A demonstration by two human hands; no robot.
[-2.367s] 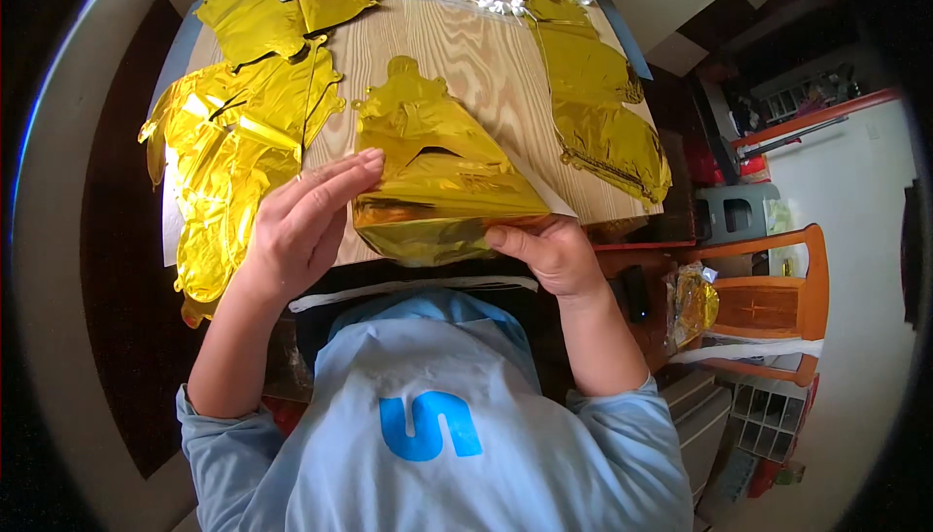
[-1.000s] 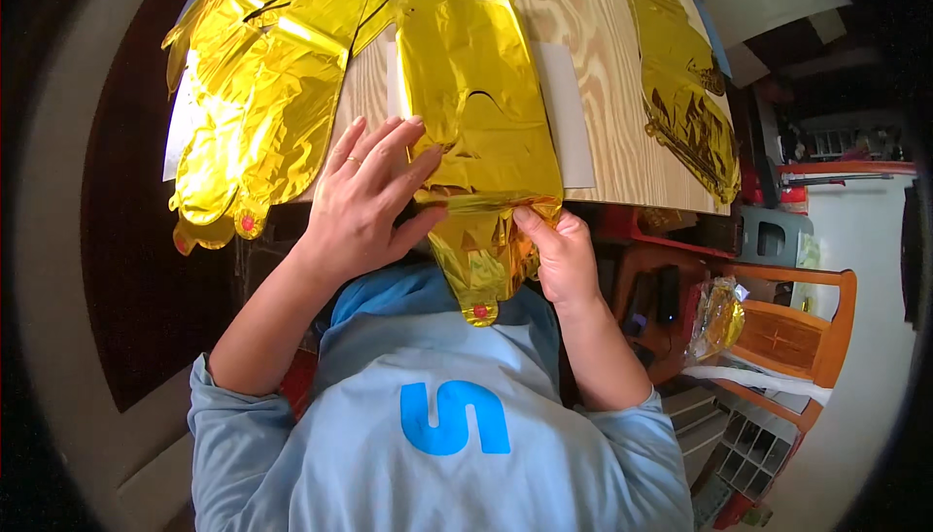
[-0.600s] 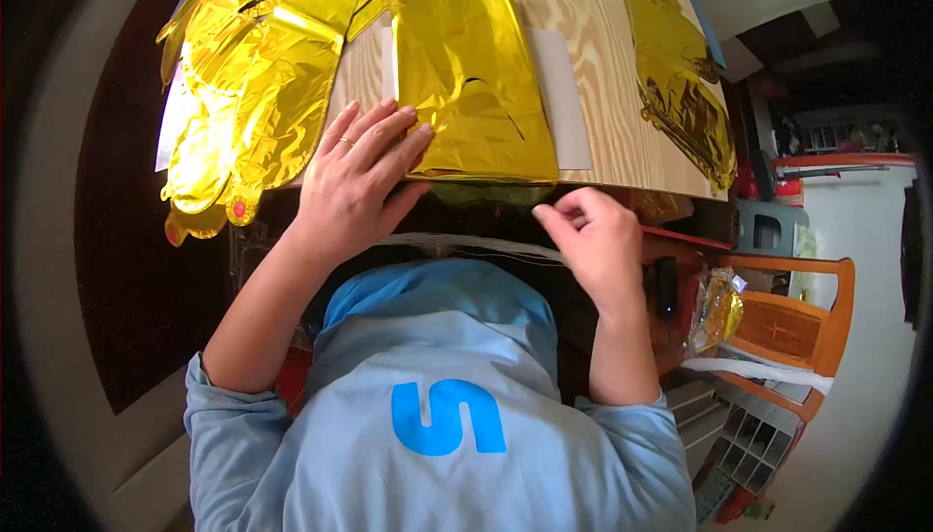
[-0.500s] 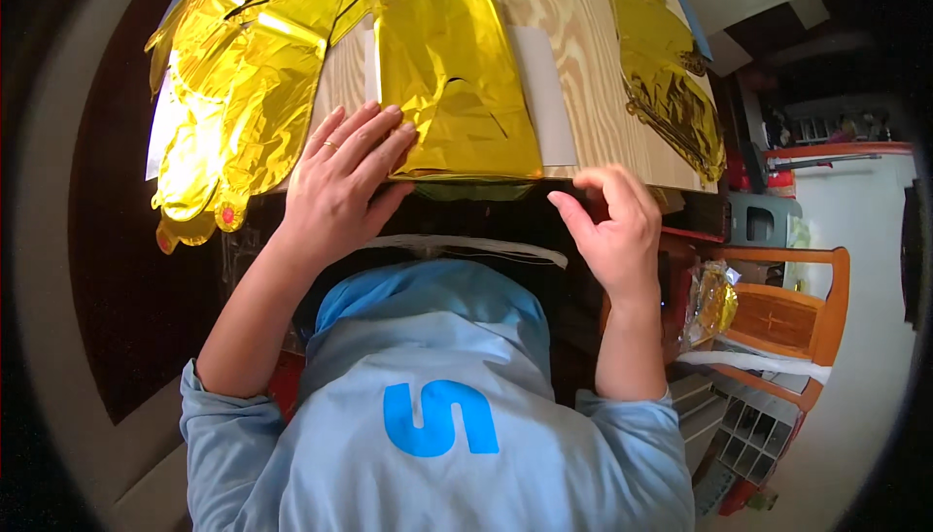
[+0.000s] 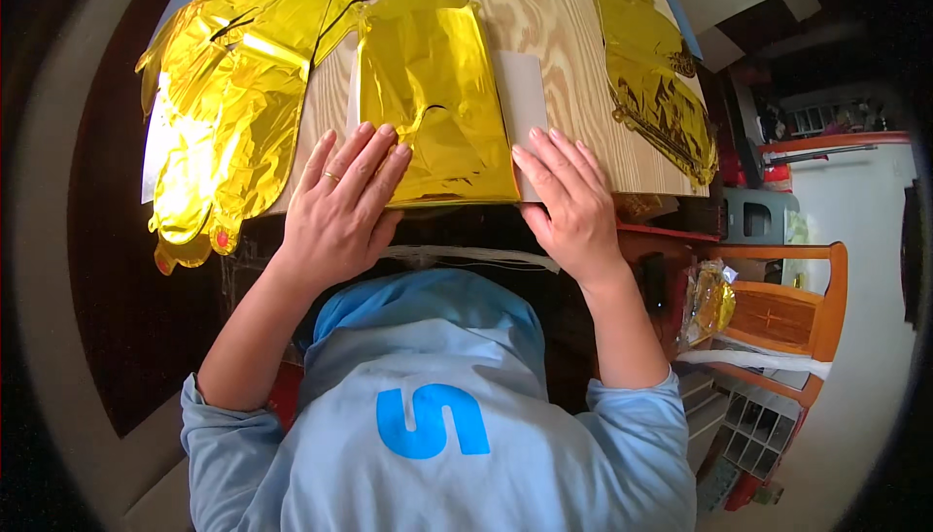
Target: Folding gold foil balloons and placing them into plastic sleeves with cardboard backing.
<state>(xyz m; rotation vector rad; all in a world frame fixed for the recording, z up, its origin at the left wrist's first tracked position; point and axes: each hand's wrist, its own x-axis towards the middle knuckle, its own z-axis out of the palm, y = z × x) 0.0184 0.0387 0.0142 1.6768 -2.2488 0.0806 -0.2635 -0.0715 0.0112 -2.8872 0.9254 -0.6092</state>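
Note:
A gold foil piece (image 5: 432,95), flat with a small rounded tab at its far end, lies on the wooden table in front of me. Beneath it is a pale card (image 5: 525,95) whose edges show on both sides. My left hand (image 5: 345,182) rests flat on the foil's near left corner, fingers stretched out. At the near right corner, my right hand (image 5: 571,192) lies on the card with its fingers extended and their tips by the foil's edge. Neither hand grips anything.
More gold foil pieces (image 5: 233,134) lie heaped at the left and hang over the table's near edge. Another gold foil stack (image 5: 656,85) lies at the right. A wooden chair (image 5: 777,318) with a clear packet (image 5: 709,304) stands to the right of the wooden table (image 5: 554,17).
My right hand has come forward and left from beyond the table edge onto the card, its curled fingers now stretched out. The foil's overhanging green-gold near flap no longer shows.

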